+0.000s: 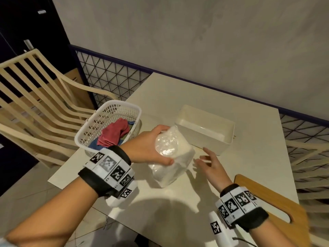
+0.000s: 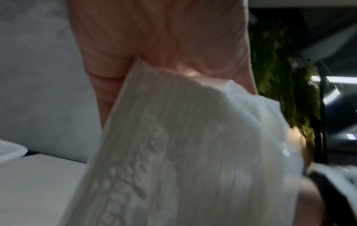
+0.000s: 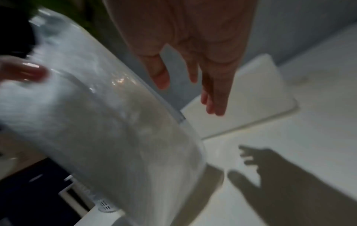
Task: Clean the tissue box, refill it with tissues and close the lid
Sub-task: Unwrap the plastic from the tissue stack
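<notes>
A plastic-wrapped pack of white tissues (image 1: 170, 157) is tilted above the middle of the white table (image 1: 249, 157). My left hand (image 1: 151, 148) grips its upper end, thumb on the near side and fingers over the top. The left wrist view shows the tissues' embossed side (image 2: 173, 152) filling the picture under my palm. My right hand (image 1: 208, 161) hovers just right of the pack with fingers spread and holds nothing; in the right wrist view those fingers (image 3: 212, 91) hang beside the wrapped pack (image 3: 96, 122). The open white tissue box (image 1: 204, 129) sits behind, without its lid.
A white plastic basket (image 1: 106, 127) with a red cloth (image 1: 114, 132) and blue cloth stands left of the pack. A wooden board with a handle hole (image 1: 276, 202) lies at the table's near right corner. Slatted chairs stand left and right; a wire mesh fence runs behind.
</notes>
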A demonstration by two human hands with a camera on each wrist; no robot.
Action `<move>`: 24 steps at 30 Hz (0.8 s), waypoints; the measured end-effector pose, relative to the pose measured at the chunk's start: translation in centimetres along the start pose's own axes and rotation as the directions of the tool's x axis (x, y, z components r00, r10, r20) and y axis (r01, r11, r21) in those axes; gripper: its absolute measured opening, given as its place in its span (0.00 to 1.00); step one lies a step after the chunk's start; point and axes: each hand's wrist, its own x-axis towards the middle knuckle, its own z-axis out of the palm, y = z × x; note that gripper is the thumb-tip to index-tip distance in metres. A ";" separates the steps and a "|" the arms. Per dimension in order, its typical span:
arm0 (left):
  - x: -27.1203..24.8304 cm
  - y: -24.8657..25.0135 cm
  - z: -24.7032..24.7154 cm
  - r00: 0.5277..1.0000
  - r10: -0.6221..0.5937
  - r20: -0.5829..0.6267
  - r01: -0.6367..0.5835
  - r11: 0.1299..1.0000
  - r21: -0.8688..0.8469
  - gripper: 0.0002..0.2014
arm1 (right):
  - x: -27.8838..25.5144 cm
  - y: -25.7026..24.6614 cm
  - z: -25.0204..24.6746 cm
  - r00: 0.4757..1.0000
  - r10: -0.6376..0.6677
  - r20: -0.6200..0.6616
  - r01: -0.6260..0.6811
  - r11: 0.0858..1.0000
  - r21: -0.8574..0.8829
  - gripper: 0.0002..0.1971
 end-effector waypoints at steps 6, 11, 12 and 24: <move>2.1 0.9 1.8 0.998 0.028 0.061 -0.043 0.963 0.265 0.48 | -1.6 -5.2 -0.1 0.762 -0.640 0.100 0.637 0.713 -0.292 0.21; 2.3 0.7 1.6 0.994 0.109 -0.011 -0.107 0.987 0.123 0.53 | -0.7 -5.9 -0.2 0.791 -0.582 0.187 0.590 0.647 -0.483 0.21; 2.0 0.3 1.5 0.993 0.115 -0.021 -0.112 0.988 0.110 0.56 | -0.6 -6.1 -0.3 0.804 -0.568 0.179 0.573 0.658 -0.489 0.22; 1.0 -3.1 3.8 0.967 0.218 -0.133 -0.211 0.975 0.066 0.42 | -0.4 -8.1 -0.3 0.771 -0.570 0.286 0.630 0.611 -0.480 0.17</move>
